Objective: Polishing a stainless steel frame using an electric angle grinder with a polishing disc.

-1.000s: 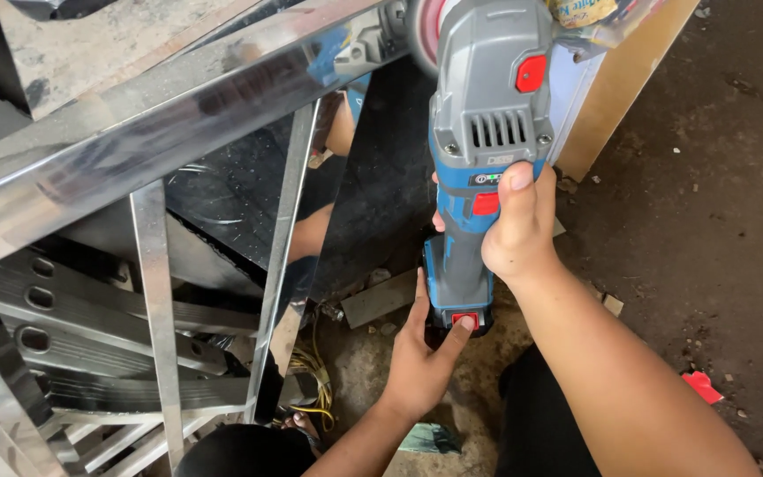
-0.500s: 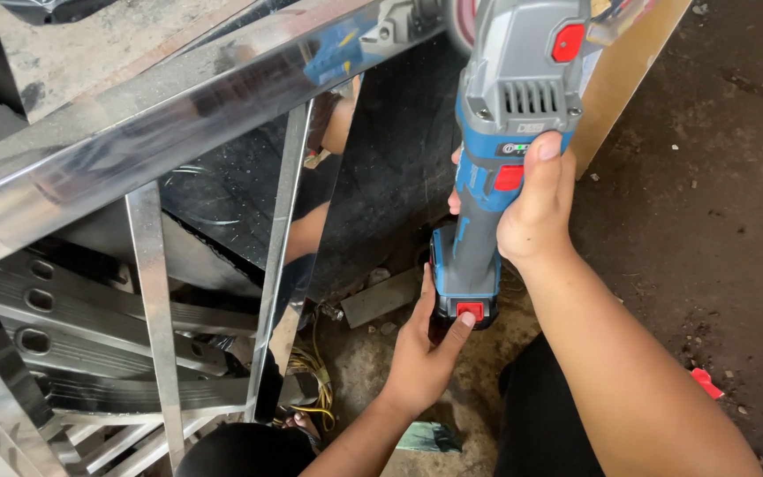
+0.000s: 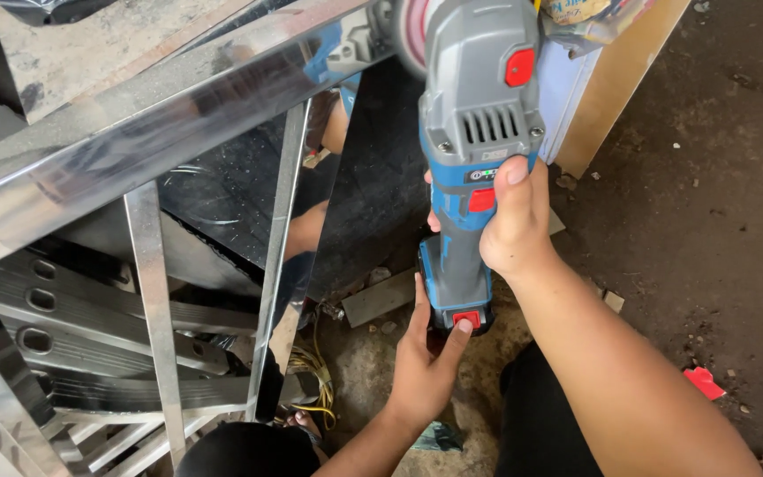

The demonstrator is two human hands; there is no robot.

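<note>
Grinder (image 3: 474, 132), a cordless one with a grey head and a blue body, stands nearly upright in the middle of the head view, its pink disc (image 3: 410, 35) up at the top against the long shiny steel bar (image 3: 161, 132) that runs slantwise across the frame. The right hand (image 3: 514, 221) is wrapped tight around the blue body, with the thumb lying beside a red switch. The left hand (image 3: 426, 362) cups the battery end (image 3: 457, 296) from below, fingers closed about it and the thumb tip resting on a red tab at the bottom. Both hands therefore grip the same tool, one above the other.

Thin steel uprights (image 3: 156, 309) drop from the bar on the left, and the polished metal mirrors parts of the tool and an arm. Behind them lie grey ladder rails (image 3: 90, 327) with oval holes. A tangle of yellow wire (image 3: 311, 371) sits on the dirt floor (image 3: 708, 221) near the left wrist. A pale wooden board (image 3: 611, 88) leans at the upper right, and a small red scrap (image 3: 704, 382) lies on the ground well apart from the hands.
</note>
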